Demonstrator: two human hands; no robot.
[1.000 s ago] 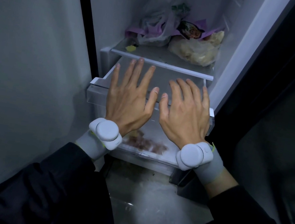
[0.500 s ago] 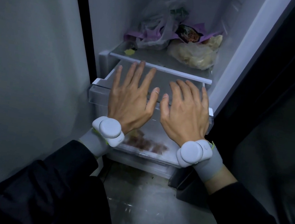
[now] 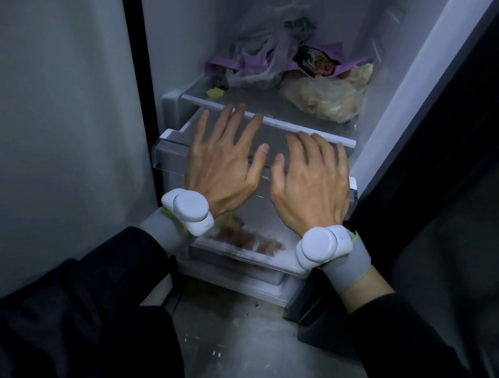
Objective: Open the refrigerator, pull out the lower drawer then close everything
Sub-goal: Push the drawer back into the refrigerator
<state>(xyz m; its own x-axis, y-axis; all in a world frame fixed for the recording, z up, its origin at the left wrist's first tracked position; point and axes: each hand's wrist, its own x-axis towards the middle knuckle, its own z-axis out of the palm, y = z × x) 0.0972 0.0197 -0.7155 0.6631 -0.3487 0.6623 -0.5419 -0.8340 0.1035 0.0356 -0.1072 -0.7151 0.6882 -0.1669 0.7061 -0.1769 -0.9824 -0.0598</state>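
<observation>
Fingers [image 3: 253,129] are spread flat on both hands, nothing gripped: left hand [image 3: 222,164] and right hand [image 3: 312,186] are laid over the clear plastic lower drawer [image 3: 169,154], pulled partway out under the glass shelf [image 3: 288,110]. Drawer contents are blurred behind frosted plastic, just reddish-brown stuff. Crinkly bags [image 3: 324,97] are piled on the shelf.

Glass shelf [image 3: 292,111] inside the refrigerator is carrying a clear plastic bag [image 3: 262,54], a purple packet [image 3: 317,62] and a pale bagged bundle [image 3: 327,97] at right; a small yellow scrap [image 3: 214,93] is lying near its front left. Grey floor [image 3: 232,352] below is showing dark specks, possibly crumbs.
</observation>
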